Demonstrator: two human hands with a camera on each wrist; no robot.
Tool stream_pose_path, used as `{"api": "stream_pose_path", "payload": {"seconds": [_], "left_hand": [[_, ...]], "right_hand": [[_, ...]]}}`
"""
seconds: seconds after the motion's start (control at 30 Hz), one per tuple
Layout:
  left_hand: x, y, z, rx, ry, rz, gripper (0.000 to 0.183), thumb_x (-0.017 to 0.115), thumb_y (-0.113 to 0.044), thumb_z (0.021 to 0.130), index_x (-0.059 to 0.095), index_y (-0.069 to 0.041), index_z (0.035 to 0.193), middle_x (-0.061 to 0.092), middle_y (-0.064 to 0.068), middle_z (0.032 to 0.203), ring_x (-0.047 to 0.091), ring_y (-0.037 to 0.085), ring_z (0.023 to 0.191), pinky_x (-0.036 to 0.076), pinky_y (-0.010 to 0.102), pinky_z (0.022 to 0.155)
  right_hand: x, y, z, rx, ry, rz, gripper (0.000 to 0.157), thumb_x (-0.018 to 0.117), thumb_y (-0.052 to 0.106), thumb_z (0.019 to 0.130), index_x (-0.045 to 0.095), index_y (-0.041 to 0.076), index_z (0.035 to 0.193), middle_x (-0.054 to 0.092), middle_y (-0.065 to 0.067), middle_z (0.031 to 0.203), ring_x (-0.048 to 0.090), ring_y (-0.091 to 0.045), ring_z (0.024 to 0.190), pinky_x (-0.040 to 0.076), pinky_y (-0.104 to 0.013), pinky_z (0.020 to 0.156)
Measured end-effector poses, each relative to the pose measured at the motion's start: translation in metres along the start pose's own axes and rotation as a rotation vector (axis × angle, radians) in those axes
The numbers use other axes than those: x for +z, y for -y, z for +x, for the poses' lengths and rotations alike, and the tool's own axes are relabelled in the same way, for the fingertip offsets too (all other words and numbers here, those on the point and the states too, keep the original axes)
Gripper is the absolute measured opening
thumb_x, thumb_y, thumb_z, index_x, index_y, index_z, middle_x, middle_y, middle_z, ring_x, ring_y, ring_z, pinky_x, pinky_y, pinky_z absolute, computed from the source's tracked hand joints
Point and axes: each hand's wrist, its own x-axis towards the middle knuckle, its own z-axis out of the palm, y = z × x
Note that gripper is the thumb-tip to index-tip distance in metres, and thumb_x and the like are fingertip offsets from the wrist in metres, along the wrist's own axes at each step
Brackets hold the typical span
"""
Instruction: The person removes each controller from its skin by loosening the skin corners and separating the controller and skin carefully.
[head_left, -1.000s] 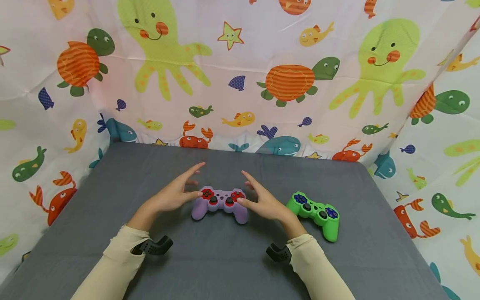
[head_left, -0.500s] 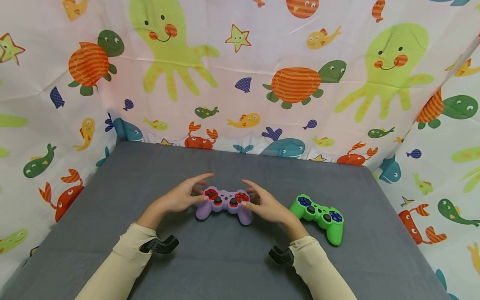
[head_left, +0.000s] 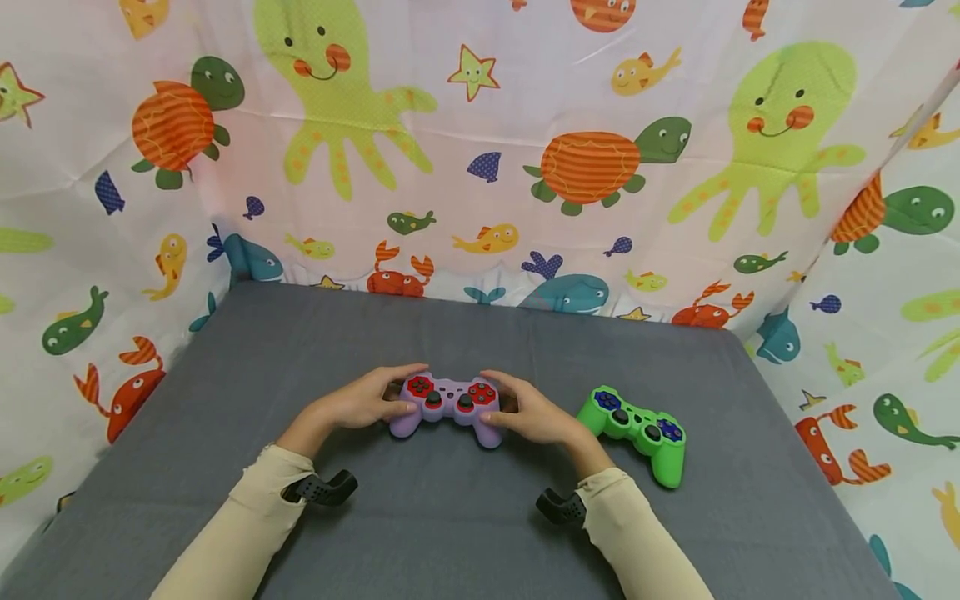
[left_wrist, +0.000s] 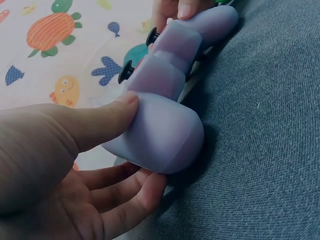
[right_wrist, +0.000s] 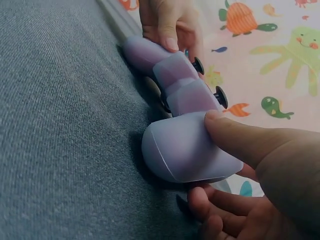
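A lilac game controller (head_left: 450,398) with red button areas and black thumbsticks lies on the grey cloth between both hands. My left hand (head_left: 358,402) grips its left end, thumb on top of the handle and fingers curled round the outer side. On the other end, my right hand (head_left: 536,412) holds in the same way. In the left wrist view, the left thumb presses the handle (left_wrist: 167,132) while fingertips tuck beneath it. The right wrist view has the right thumb on the opposite handle (right_wrist: 182,147), fingers curled low beside it.
A green game controller (head_left: 636,433) with blue button areas lies to the right, close by the right forearm. The grey cloth (head_left: 435,533) covers the table. A curtain (head_left: 495,108) printed with sea animals hangs behind and along both sides.
Both hands have come down and inward from hovering beside the lilac controller, and their fingers have closed round its two ends. The green controller stays put.
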Motion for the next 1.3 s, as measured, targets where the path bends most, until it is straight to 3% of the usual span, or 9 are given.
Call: {"api": "stream_pose_path", "payload": {"seconds": [0.2, 0.33, 0.47, 0.67, 0.97, 1.3], "left_hand": [[-0.003, -0.001, 0.001, -0.006, -0.057, -0.011, 0.076, 0.074, -0.013, 0.093, 0.034, 0.0, 0.156, 0.052, 0.025, 0.144, 0.064, 0.019, 0.098, 0.051, 0.026, 0.079], [-0.006, -0.003, 0.002, -0.006, -0.117, 0.0, 0.074, 0.077, -0.011, 0.089, 0.041, -0.005, 0.154, 0.054, 0.021, 0.143, 0.067, 0.027, 0.106, 0.056, 0.036, 0.086], [-0.007, -0.003, 0.001, 0.003, -0.146, -0.018, 0.071, 0.077, -0.01, 0.089, 0.044, -0.007, 0.151, 0.055, 0.021, 0.14, 0.067, 0.034, 0.11, 0.057, 0.045, 0.091], [-0.007, -0.002, 0.001, 0.017, -0.152, -0.027, 0.068, 0.078, -0.008, 0.088, 0.047, -0.009, 0.149, 0.054, 0.02, 0.141, 0.066, 0.034, 0.111, 0.056, 0.048, 0.095], [-0.011, -0.011, -0.004, 0.046, -0.163, -0.072, 0.066, 0.076, 0.002, 0.086, 0.049, -0.014, 0.144, 0.05, 0.016, 0.137, 0.061, 0.037, 0.114, 0.058, 0.045, 0.091], [-0.017, -0.012, -0.008, 0.097, -0.094, -0.138, 0.053, 0.068, 0.004, 0.091, 0.05, -0.011, 0.139, 0.05, 0.017, 0.136, 0.061, 0.034, 0.115, 0.056, 0.045, 0.094]], "right_hand": [[0.002, -0.002, 0.002, -0.023, -0.064, 0.076, 0.069, 0.071, 0.01, 0.095, 0.035, 0.001, 0.154, 0.062, -0.024, 0.133, 0.068, -0.03, 0.109, 0.057, -0.036, 0.091], [0.002, 0.0, 0.002, -0.037, -0.129, 0.113, 0.07, 0.072, 0.006, 0.093, 0.038, 0.005, 0.154, 0.054, -0.021, 0.143, 0.061, -0.038, 0.125, 0.053, -0.05, 0.102], [0.001, 0.001, 0.003, -0.06, -0.152, 0.119, 0.07, 0.071, 0.003, 0.092, 0.038, 0.008, 0.154, 0.055, -0.022, 0.143, 0.062, -0.04, 0.123, 0.053, -0.053, 0.101], [0.0, 0.001, 0.001, -0.082, -0.142, 0.123, 0.068, 0.07, 0.004, 0.094, 0.039, 0.009, 0.153, 0.062, -0.023, 0.135, 0.065, -0.035, 0.116, 0.055, -0.046, 0.095], [-0.001, 0.005, 0.0, -0.109, -0.163, 0.194, 0.062, 0.068, 0.001, 0.094, 0.043, 0.006, 0.15, 0.061, -0.023, 0.138, 0.061, -0.039, 0.123, 0.052, -0.055, 0.101], [-0.004, 0.007, -0.004, -0.13, -0.135, 0.208, 0.055, 0.067, 0.004, 0.096, 0.048, 0.006, 0.147, 0.06, -0.02, 0.139, 0.06, -0.039, 0.125, 0.05, -0.056, 0.103]]}}
